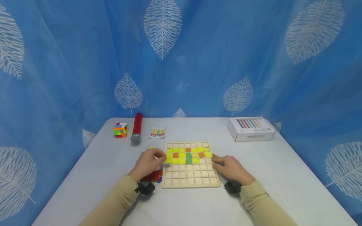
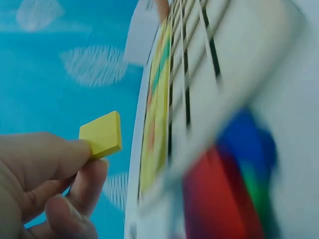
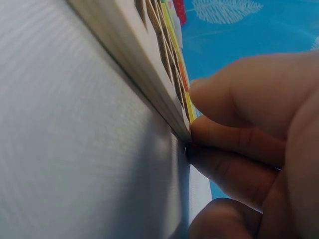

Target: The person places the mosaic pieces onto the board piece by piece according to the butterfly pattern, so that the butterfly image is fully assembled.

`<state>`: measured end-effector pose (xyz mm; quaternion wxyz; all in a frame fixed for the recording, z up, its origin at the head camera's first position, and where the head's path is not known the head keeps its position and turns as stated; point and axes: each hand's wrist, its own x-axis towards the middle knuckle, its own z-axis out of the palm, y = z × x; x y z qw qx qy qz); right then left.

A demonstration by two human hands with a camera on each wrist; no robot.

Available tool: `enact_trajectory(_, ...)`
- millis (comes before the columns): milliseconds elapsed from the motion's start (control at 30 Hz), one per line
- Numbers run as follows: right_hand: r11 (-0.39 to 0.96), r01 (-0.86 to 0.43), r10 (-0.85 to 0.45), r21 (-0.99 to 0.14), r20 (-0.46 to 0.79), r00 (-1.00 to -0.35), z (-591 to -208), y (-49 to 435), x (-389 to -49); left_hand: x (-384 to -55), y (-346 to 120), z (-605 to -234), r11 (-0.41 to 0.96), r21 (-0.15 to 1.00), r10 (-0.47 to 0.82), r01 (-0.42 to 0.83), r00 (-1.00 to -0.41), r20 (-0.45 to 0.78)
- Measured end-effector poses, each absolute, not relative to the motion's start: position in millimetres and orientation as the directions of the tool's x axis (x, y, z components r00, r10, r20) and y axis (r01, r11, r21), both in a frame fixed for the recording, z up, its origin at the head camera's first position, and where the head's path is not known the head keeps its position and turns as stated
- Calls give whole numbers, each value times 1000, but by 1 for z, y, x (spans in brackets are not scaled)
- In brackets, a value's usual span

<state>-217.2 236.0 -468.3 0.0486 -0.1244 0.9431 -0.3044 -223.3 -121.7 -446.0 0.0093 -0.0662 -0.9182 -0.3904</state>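
A yellow tile [image 2: 102, 133], flat and four-sided, is pinched between the thumb and fingers of my left hand [image 1: 149, 162], over the left edge of a wooden grid board [image 1: 186, 182]. Yellow tiles, green squares [image 1: 189, 155] and orange round pieces [image 1: 175, 155] fill cells in the board's upper rows; the lower rows are bare wood. At the board's right edge, my right hand [image 1: 230, 168] grips the rim, thumb on the upper side and fingers against the side and underneath. Loose red and blue pieces [image 1: 154, 176] lie beside the board, partly under my left hand.
A small pattern card [image 1: 157, 133] lies behind the board. To its left are a red tube with a silver end [image 1: 137, 128] and a puzzle cube [image 1: 120, 130]. A white box [image 1: 251, 129] stands at the back right, before a blue leaf-print curtain [image 1: 181, 62].
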Motion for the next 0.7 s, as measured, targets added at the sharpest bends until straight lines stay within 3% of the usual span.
enact_trajectory(333,778,-241,-290,-580,9,-957,-472,239,-221,-244,-40,-433,669,704,302,239,-953,37)
enact_trajectory(700,759,-257,-315,-598,8,-949,-468,242,-220,-259,9,-449,739,633,316,232,-948,-21)
